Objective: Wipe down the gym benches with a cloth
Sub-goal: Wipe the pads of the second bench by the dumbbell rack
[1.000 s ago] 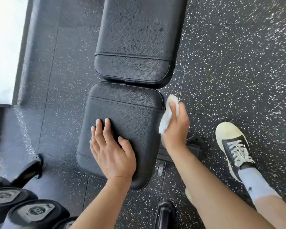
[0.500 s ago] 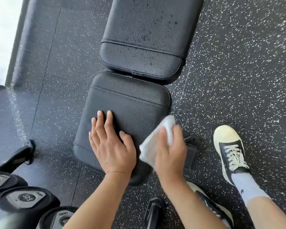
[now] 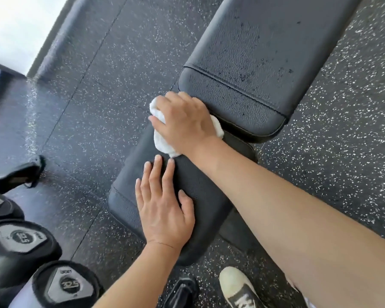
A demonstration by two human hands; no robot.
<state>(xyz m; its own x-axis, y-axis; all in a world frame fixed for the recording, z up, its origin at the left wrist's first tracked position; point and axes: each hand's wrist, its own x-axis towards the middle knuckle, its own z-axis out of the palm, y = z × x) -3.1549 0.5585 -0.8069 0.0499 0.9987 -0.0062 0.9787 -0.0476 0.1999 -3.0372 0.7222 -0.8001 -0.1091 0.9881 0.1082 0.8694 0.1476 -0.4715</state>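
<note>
The cloth (image 3: 162,138) is white, soft and bunched into a thick wad, most of it hidden under the right hand (image 3: 182,123); only its rumpled edges show past the fingers, the palm heel and the wrist. It lies where the bench's seat pad (image 3: 200,196) meets the back pad (image 3: 260,63). The right hand presses down on it, fingers bent over the wad and gripping it. The bench is black, grained upholstery with stitched seams; its long axis runs diagonally from near the left hand (image 3: 163,210) up and away past the right hand toward the upper right. Dark specks dot the back pad. The left hand lies flat on the seat pad just below the cloth, fingers straight and slightly spread, holding nothing. Left of the left forearm stand black dumbbells (image 3: 65,285) on the speckled rubber floor (image 3: 93,107). Below the right forearm is a pale shoe (image 3: 238,285).
</note>
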